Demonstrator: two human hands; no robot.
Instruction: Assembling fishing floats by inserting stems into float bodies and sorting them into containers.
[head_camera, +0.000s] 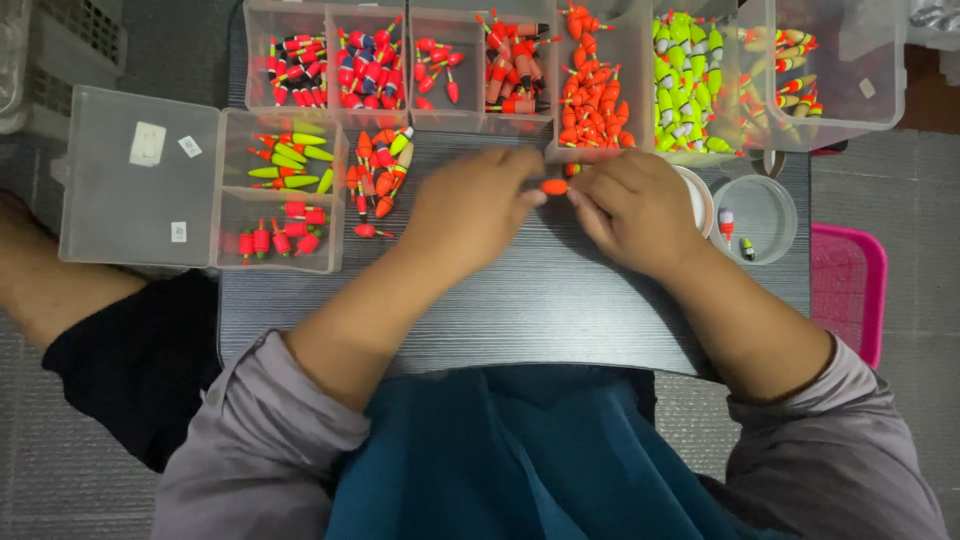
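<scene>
where the view begins at the near edge, a teal cloth (520, 460) is seen over the lap, with grey sleeves (260, 440) pushed up on both forearms. beyond it, a dark wood-grain tabletop (560, 300) is spread. above its middle, the left hand (465, 215) and the right hand (635, 210) are brought together, and a small orange oval fishing float (554, 186) is pinched between the fingertips of both, just off the table surface. both hands are closed narrowly around that float. just right of the right hand, a round clear plastic dish (760, 215) with a couple of small pieces in it is set. to the left, an open clear plastic compartment box (285, 200) with yellow-green and red floats is laid, its lid folded out flat. farther back, a row of clear plastic bins (440, 65) is lined up, filled with red, orange and yellow-green floats. at the far right, a pink plastic basket (850, 290) is seen beside the table.
</scene>
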